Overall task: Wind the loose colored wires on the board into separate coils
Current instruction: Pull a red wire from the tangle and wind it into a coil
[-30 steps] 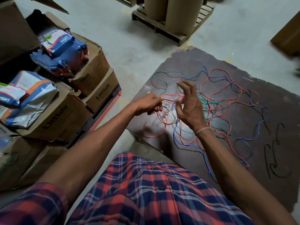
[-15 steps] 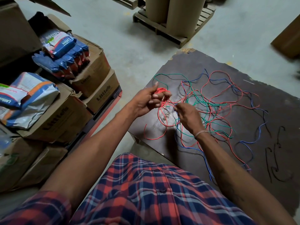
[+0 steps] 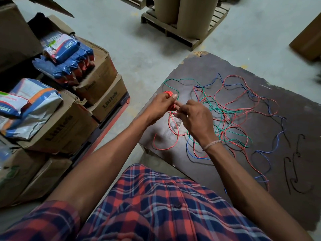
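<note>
Left hand [image 3: 160, 105] was wrapped around a small red coil [image 3: 169, 96] at the near-left corner of the board [image 3: 286, 122], and the right hand [image 3: 190, 115] pinched the red wire [image 3: 175, 134] right beside it. I'd worry about the feed snagging the green wire [image 3: 224, 110], since they cross toward the board's middle. Half a second earlier the hands were further apart.

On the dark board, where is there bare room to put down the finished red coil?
The board's far corner, beyond the green wire, is bare. So is the right side beyond the blue wire, short of the black wires. The middle tangle and the near-left corner under the red wire are crowded.
</note>
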